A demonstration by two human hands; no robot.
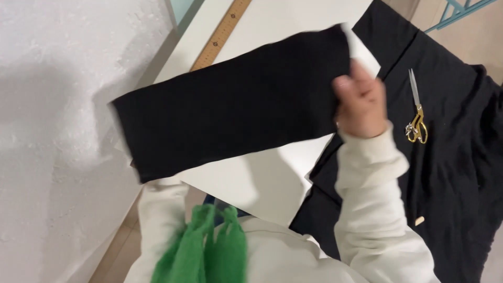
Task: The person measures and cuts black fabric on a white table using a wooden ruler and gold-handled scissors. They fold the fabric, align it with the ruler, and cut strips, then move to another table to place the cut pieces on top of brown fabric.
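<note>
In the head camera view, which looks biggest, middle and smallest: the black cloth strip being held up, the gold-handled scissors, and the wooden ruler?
1. Black cloth strip, though held nearer the camera, which enlarges it.
2. Wooden ruler, only partly visible.
3. Gold-handled scissors.
The ruler and scissors look close, so their order is unsure.

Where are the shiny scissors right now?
The scissors lie on the black cloth spread over the table, just right of the person's right hand.

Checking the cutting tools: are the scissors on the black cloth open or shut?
Shut: the scissors show one narrow blade line, handles together, lying on the black cloth.
</note>
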